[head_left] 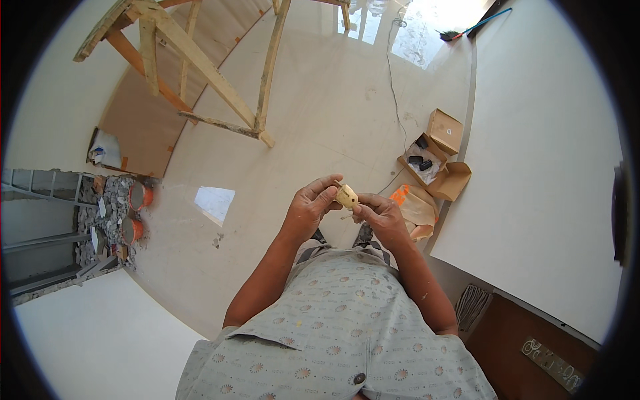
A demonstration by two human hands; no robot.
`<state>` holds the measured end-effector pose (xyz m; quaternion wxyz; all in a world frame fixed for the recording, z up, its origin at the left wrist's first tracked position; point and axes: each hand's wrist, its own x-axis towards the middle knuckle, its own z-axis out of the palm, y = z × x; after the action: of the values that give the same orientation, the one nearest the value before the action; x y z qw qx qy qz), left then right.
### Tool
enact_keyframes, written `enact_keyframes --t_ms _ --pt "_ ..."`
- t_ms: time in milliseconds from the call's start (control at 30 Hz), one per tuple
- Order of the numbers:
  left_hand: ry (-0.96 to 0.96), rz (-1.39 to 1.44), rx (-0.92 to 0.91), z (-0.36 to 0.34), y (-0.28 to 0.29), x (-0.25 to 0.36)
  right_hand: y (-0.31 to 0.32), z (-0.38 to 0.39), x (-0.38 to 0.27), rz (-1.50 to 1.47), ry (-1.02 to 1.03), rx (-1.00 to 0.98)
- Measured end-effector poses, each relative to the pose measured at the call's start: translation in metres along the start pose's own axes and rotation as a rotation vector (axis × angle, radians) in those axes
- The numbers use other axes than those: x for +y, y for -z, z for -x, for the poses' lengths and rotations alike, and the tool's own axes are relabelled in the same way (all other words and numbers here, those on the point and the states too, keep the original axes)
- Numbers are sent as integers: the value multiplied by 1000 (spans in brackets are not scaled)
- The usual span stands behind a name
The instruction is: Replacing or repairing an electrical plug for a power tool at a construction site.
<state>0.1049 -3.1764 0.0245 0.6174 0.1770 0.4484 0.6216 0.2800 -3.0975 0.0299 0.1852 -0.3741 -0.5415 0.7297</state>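
Observation:
Both hands meet in front of my body around a small cream-coloured fitting [347,196], rounded, with dark holes or spots on its face. Its exact kind cannot be made out. My left hand [315,203] pinches it from the left, thumb and fingertips against its upper side. At its lower right end, my right hand [383,217] grips it between thumb and fingers. A thin light-coloured piece sticks out below the fitting, near the right thumb. The fingers partly cover the fitting.
A wooden trestle [220,87] stands at the far left. On the right lie open cardboard boxes [456,181] with black parts, beside a grey cable [393,93]. Orange-rimmed buckets [137,230] and rubble [93,227] are at the left. A broom [460,33] lies at the far right.

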Motion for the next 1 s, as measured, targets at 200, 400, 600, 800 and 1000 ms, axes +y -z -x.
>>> enact_keyframes --t_ms 200,400,600,800,1000 --pt "-82 49 -64 9 19 10 -13 -11 10 -227 -161 -137" --pt "-125 334 171 18 43 13 -62 -22 -14 -58 48 -53" --pt "-143 356 280 38 53 20 -83 -37 -3 -125 -3 -92" --pt "-163 374 451 52 42 17 -81 -55 -20 -243 -127 -223" --pt "-376 -188 694 60 26 18 -77 -68 -28 -60 -154 -398"
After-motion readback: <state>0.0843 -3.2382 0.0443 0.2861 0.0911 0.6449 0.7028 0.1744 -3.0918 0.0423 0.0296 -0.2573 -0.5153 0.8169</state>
